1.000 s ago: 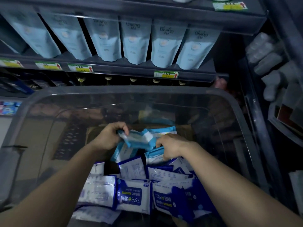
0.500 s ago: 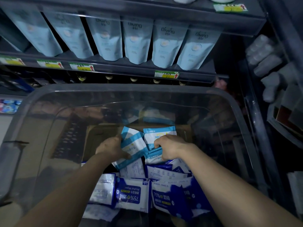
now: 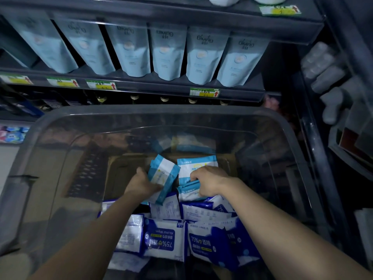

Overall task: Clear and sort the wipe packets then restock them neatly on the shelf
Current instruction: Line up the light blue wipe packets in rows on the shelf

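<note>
Both my hands reach down into a clear plastic bin [image 3: 60,126]. My left hand [image 3: 141,183] grips a small stack of light-blue-and-white wipe packets [image 3: 164,176], tilted on edge. My right hand [image 3: 210,183] grips another bunch of light-blue packets [image 3: 191,183], with one white-and-blue packet [image 3: 196,164] standing behind its fingers. Nearer to me lie several dark-blue "75%" alcohol wipe packets [image 3: 163,240] flat on the bin's bottom, one [image 3: 207,242] under my right forearm.
Above the bin, a dark shelf [image 3: 141,81] carries a row of pale-blue pouches [image 3: 203,55] with price tags [image 3: 204,92] on its front edge. Bottle caps show on the shelf beneath. Grey packaged goods [image 3: 327,77] hang at the right.
My left hand has lowered its packets from a raised, twisted hold down onto the pile and set them on edge beside my right hand's bunch. My right hand has stayed in place.
</note>
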Motion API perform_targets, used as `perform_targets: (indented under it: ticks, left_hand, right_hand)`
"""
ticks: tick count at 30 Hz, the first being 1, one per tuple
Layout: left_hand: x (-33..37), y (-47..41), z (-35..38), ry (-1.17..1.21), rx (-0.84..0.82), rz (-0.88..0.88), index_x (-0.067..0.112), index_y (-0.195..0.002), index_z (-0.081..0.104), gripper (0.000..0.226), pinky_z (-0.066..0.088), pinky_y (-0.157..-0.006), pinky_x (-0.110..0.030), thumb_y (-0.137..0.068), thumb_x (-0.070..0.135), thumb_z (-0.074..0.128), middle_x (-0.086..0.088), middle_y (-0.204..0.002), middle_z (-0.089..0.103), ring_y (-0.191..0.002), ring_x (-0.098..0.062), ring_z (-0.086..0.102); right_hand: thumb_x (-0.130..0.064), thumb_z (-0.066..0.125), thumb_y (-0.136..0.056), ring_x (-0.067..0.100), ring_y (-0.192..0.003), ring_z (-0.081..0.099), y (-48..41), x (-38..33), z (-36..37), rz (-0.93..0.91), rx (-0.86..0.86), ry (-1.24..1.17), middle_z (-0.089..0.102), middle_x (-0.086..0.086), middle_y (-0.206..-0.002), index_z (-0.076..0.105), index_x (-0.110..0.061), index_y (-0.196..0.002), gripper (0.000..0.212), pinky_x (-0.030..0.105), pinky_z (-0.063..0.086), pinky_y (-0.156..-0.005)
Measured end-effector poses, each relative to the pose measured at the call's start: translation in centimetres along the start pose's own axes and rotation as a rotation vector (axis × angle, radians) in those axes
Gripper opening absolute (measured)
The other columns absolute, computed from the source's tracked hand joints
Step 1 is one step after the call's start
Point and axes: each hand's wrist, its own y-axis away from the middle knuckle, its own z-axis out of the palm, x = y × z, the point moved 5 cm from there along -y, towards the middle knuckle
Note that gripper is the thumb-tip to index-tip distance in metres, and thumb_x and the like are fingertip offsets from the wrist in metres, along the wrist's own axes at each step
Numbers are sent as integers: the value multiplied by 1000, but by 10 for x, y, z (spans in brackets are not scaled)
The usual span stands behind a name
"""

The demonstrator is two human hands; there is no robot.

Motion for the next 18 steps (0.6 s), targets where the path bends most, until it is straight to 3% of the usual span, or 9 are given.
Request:
perform_targets:
  ticks: [2,4,8,13,18]
  left_hand:
    - [0,0,0,75,-91,-17,3,-118,52,58,54,-84,-38,-72,19,82,-12,-117,62,-102,-28,62]
    - [6,3,-6,152,-165,31,4,-110,59,42,57,-82,-42,-75,16,80,-13,-108,66,-93,-27,66]
    - [29,16,-24,336,-299,164,7,-114,58,30,56,-62,-26,-86,11,68,-9,-103,69,-80,-17,69]
    - [71,40,-38,320,-360,319,13,-116,57,32,54,-60,-21,-85,13,68,-5,-103,70,-81,-13,69]
    - [117,84,-29,423,-496,442,12,-120,57,34,60,-67,-28,-87,4,63,-10,-111,70,-84,-17,71]
  right_hand:
    - [-7,60,-83,21,-92,53,2,2,0,16,40,-42,58,0,-103,61,-21,-109,30,28,41,-62]
    - [-11,62,-85,21,-101,55,5,4,-1,42,88,-96,59,0,-114,60,-26,-118,37,32,49,-75]
    - [-21,67,-87,21,-113,55,23,5,-15,95,233,-240,56,-2,-130,55,-30,-131,47,32,49,-89]
    - [-26,69,-86,19,-106,59,74,6,-43,152,545,-365,62,-4,-120,58,-27,-123,39,23,40,-76]
    - [-30,72,-81,18,-100,63,151,15,-52,256,825,-486,68,-4,-110,58,-26,-114,36,34,50,-82]
